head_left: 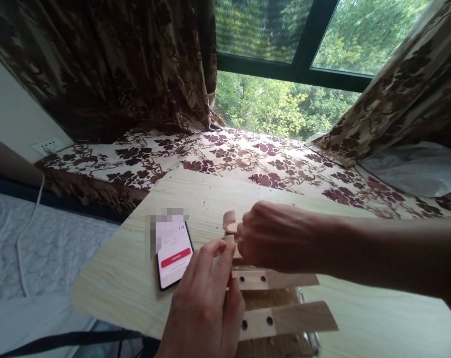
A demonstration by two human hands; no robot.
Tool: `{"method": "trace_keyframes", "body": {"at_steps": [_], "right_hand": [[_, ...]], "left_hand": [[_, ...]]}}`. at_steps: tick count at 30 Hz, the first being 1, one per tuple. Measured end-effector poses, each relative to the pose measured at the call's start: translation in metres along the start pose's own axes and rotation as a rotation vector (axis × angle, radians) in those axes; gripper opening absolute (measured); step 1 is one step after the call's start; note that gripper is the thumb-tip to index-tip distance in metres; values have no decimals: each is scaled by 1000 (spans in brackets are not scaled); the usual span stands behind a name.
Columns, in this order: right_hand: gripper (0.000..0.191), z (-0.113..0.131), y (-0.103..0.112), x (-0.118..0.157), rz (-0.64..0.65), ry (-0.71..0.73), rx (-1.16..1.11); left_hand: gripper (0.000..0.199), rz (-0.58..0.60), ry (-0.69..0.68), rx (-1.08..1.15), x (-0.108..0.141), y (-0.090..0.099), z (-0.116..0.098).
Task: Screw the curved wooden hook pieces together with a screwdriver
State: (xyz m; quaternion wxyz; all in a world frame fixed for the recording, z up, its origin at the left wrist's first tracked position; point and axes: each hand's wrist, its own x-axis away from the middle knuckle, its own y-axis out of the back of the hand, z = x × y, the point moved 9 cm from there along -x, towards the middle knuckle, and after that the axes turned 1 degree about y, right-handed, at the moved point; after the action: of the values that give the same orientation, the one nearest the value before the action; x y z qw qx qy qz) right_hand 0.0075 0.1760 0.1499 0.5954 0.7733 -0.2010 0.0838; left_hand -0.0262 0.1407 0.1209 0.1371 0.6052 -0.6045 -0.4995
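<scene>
A brown block-like item (275,300) in what looks like clear wrapping lies on the pale wooden table (124,278). Light wood-coloured strips with dark round spots, such as the front strip (296,319), cross over it. My left hand (208,293) rests at its left side, fingers bent around the end of a strip near the thumb. Just beyond, my right hand (264,233) is closed beside a curled strip (229,219); whatever its fingertips grip is hidden from view. A phone (175,251) with a lit screen lies left of my hands.
Behind the table is a ledge with a flowered cloth (240,154), below a window (270,99) between patterned curtains (136,64). A clear plastic bag (415,169) sits at the right. A quilted surface (61,238) and a white cable (22,263) are at the left.
</scene>
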Motion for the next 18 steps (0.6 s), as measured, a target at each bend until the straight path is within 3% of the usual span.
{"method": "trace_keyframes", "body": {"at_steps": [4,9,13,18], "right_hand": [[15,-22,-10,0,112,-177,-141],[13,-49,-20,11,113,-407,-379],[14,-36,-8,15,55,-309,-320],[20,-4,11,10,-43,-106,-52]], "left_hand": [[43,-22,-28,-1,0,-1,-1],[43,-42,-36,-30,-1,1,0],[43,-37,-45,-27,0,1,-1],[44,-33,-21,-22,1,1,-1]]}}
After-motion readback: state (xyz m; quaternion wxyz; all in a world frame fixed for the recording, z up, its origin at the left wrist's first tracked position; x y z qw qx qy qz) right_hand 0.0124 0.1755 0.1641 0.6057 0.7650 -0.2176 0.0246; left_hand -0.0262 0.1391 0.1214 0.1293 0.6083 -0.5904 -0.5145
